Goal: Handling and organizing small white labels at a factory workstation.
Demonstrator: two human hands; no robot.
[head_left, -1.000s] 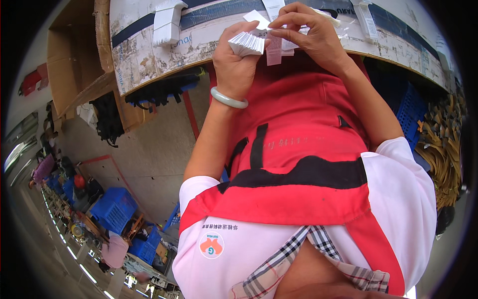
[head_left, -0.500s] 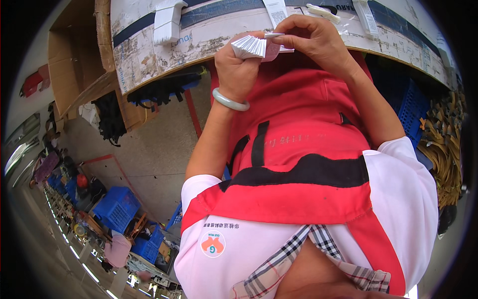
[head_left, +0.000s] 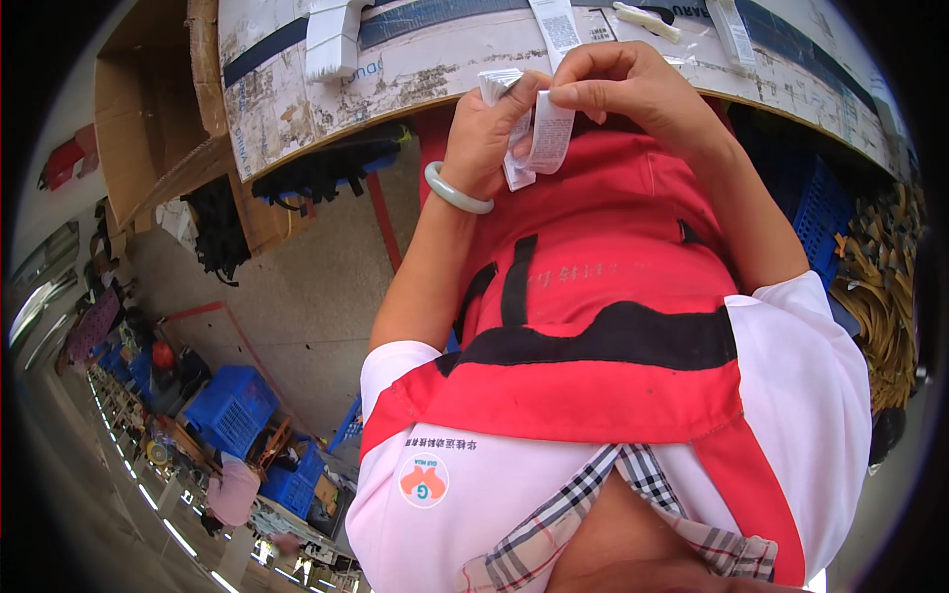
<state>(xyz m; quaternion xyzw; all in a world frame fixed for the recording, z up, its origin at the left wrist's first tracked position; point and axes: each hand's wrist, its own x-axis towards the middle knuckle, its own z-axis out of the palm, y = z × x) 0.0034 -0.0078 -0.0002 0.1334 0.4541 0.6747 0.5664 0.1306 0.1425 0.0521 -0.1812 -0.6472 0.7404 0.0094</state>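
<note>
While both hands work at the upper centre of the frame, we note clutter on most sides. The pale, scuffed worktop crosses the top, carrying a white bundle at upper left, a loose strip at top centre just beyond the right hand, an off-white object, and another white bundle at upper right. A cardboard box stands at upper left; black straps hang beneath the worktop. At the right margin we see a blue crate beside stacked brown pieces.

The worktop's front edge bows down toward both sides, and the hands sit along its near side, over the red apron. Left of the left forearm we find a stretch of grey floor.

The left hand is closed around a stack of white labels, its ends showing above the thumb, long axis near vertical. More white ends emerge below; whether they belong to it we cannot tell. Between the hands hangs a printed strip, its upper end pinched by right thumb and finger, printed face toward us, length curving down and leftward.
</note>
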